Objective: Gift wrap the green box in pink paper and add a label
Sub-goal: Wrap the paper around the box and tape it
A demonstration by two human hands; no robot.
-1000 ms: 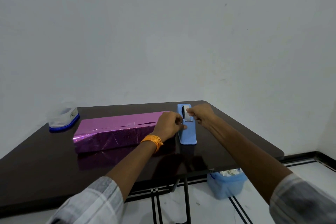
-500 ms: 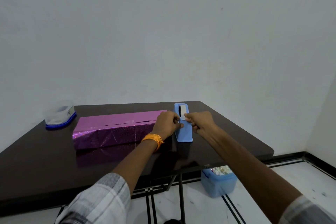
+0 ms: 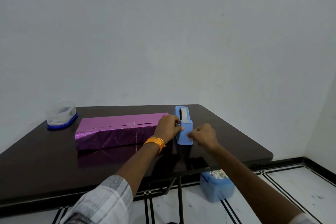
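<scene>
head view is showing, at the far left of the dark table (image 3: 36, 165), a clear tub (image 3: 61, 116) with a blue lid sitting by itself. next comes the green box, hidden under shiny pink paper (image 3: 116, 132), lying lengthwise near the table's middle. its top seam (image 3: 127, 124) is gaping in dark slits, with what looks like one clear tab bridging it. at the box's right end, the left hand (image 3: 168, 129), an orange thread band (image 3: 154, 142) on its wrist, is curling round the near side of the blue tape dispenser (image 3: 184, 132) and bracing it. just right of that, the right hand (image 3: 204, 135) is pinching narrow, apparently on the free end of the tape (image 3: 185, 115), though the strip itself is too faint to make out. a blue bin (image 3: 216, 189) is sitting on the floor beyond the table's edge. i am judging the parcel stiff, long and fairly light, its foil skin slippery and quick to crease or tear, so it is asking for flat palms on the long sides, away from the loose seam.
</scene>
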